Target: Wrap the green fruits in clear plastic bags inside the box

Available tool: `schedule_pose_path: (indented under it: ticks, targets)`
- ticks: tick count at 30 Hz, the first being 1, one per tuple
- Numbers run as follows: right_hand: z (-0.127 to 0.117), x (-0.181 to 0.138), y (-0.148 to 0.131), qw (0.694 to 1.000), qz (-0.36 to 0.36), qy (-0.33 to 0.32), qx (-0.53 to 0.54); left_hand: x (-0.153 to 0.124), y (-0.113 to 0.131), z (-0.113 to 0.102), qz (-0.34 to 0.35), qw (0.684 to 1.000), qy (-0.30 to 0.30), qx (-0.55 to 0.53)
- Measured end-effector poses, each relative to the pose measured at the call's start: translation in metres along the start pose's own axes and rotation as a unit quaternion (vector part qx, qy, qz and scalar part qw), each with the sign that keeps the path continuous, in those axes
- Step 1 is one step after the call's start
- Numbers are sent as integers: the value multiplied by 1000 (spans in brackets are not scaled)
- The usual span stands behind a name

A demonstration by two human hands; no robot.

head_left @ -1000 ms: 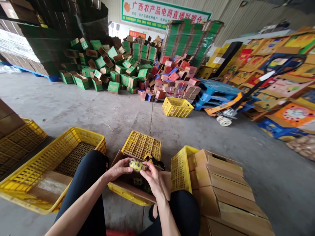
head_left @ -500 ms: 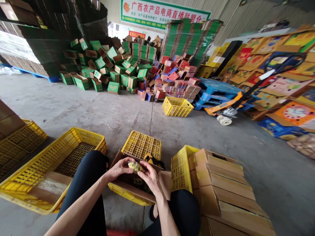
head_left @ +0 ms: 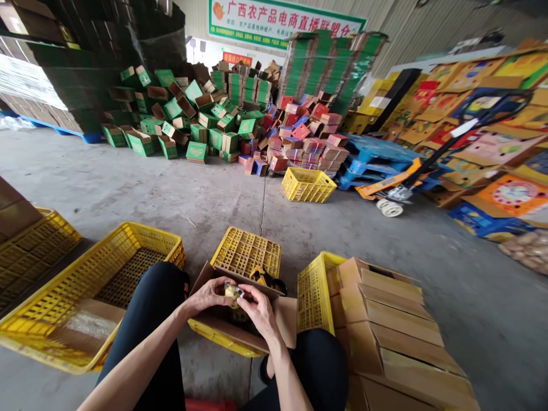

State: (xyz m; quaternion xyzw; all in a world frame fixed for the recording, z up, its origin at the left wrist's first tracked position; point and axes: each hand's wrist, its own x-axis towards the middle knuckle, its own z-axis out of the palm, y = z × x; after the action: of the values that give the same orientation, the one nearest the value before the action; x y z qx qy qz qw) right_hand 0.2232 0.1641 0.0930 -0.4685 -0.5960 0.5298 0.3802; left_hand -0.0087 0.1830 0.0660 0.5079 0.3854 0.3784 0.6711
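A small yellowish fruit (head_left: 233,291) in clear, dark-printed wrapping is held between both hands; its kind is hard to make out. My left hand (head_left: 210,295) pinches it from the left with bent fingers. From the right, the fingers of my right hand (head_left: 258,306) grip its other side. Right below them stands an open cardboard box (head_left: 286,319), set on a yellow crate (head_left: 222,338). More of the same fruit seems to lie inside, mostly in shadow. A yellow-and-black tape dispenser (head_left: 266,278) rests by the box's far edge, on an upturned yellow crate (head_left: 246,251).
To my left is a yellow crate (head_left: 128,234) with a flat cardboard piece in it. On the right, closed cartons (head_left: 406,342) are stacked beside another yellow crate (head_left: 314,291). Farther off are a pallet jack (head_left: 394,188), blue pallets (head_left: 377,151) and heaped green boxes (head_left: 197,151).
The wrapped fruit has been turned between my fingers and shows a different, rounder side. My right hand has shifted slightly left. The surroundings look the same.
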Motion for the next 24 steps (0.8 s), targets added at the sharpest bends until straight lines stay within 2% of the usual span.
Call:
schedule_pose_path:
  ticks: [5, 11, 14, 20, 24]
  targets:
    - [0, 0, -3, 1000, -7, 21, 21, 0, -5, -1, 6, 1000, 6, 10]
    - [2, -2, -1, 988, 86, 51, 121, 3, -12, 2, 15, 997, -6, -81]
    - [2, -2, 0, 977, 107, 83, 165, 3, -9, 5, 17, 994, -21, -101]
    - [0, 2, 3, 959, 104, 113, 239, 1, -2, 6, 2, 995, -73, -73]
    - [-1, 2, 5, 957, 103, 111, 248, 1, -3, 5, 3, 996, -64, -62]
